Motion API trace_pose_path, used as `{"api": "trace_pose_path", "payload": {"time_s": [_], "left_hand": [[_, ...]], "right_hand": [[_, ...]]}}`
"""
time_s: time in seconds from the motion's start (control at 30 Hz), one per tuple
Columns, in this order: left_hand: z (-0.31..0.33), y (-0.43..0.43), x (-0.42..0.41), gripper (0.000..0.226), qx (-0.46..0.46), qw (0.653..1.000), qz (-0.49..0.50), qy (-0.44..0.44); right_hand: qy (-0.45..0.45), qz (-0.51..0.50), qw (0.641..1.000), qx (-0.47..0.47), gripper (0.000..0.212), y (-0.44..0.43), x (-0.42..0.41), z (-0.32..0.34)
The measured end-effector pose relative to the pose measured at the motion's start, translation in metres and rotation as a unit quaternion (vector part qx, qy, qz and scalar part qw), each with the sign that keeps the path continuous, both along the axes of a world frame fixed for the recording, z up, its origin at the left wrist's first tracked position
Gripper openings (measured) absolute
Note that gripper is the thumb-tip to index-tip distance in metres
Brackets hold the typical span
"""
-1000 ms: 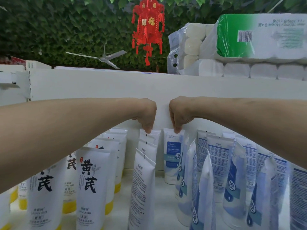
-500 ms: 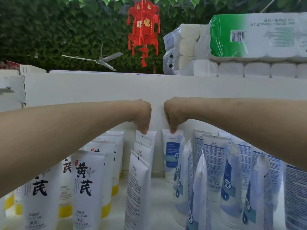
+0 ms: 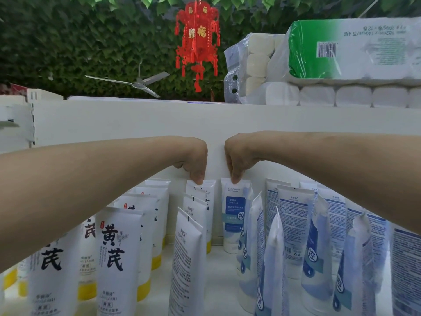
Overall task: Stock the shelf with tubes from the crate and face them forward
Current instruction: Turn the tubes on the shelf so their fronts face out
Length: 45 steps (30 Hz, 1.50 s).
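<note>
A wall of green leaves (image 3: 68, 42) fills the top of my view, with a red lantern (image 3: 197, 42) hanging at upper centre. A ceiling fan (image 3: 136, 84) shows left of it, and wrapped toilet-roll packs (image 3: 330, 65) sit upper right on the white shelf top (image 3: 136, 100).

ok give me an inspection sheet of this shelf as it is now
surface: white shelf, a bare lane down the middle
job's things: yellow-capped tubes on the left mostly facing forward; blue tubes on the right mostly turned edge-on or back-out; crate not seen
clutter: nothing seen
hands: left hand pinches the top of a white tube at the back; right hand pinches the top of a blue-label tube, which faces forward
cables: nothing seen
surroundings: toilet roll packs on top, red lantern, ceiling fan, leafy wall
</note>
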<state>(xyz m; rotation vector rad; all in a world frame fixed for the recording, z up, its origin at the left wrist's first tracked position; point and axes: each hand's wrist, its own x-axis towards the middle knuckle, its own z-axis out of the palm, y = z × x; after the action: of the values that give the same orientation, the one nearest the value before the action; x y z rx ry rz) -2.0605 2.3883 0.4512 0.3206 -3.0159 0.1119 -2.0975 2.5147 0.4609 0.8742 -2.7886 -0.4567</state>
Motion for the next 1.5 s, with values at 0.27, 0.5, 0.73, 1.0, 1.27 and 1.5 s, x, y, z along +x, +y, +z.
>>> {"api": "trace_pose_path", "payload": {"time_s": [0.27,0.5,0.73,1.0,1.27,1.5], "left_hand": [[-0.001,-0.001,-0.001,0.038,0.009,1.000,-0.006,0.008],[-0.001,-0.001,-0.002,0.040,0.015,1.000,-0.004,0.010],[-0.001,-0.002,-0.004,0.035,0.023,1.000,-0.003,0.006],[-0.001,-0.002,-0.004,0.041,0.033,0.999,-0.001,0.013],[0.000,0.001,0.001,0.043,0.037,0.999,-0.009,0.013],[0.014,0.017,0.026,0.031,0.073,0.997,-0.003,0.011]], "right_hand": [[-0.009,-0.006,1.000,0.007,0.052,-0.003,-0.007,0.000],[-0.007,0.004,1.000,-0.001,0.047,-0.003,-0.005,0.001],[-0.017,0.005,1.000,-0.016,0.045,-0.001,-0.002,0.002],[-0.019,0.006,1.000,-0.014,0.047,-0.002,0.000,0.000],[-0.038,0.008,0.999,-0.030,0.046,0.001,0.006,-0.001],[-0.067,0.009,0.994,-0.083,0.036,0.018,0.025,0.015]]}}
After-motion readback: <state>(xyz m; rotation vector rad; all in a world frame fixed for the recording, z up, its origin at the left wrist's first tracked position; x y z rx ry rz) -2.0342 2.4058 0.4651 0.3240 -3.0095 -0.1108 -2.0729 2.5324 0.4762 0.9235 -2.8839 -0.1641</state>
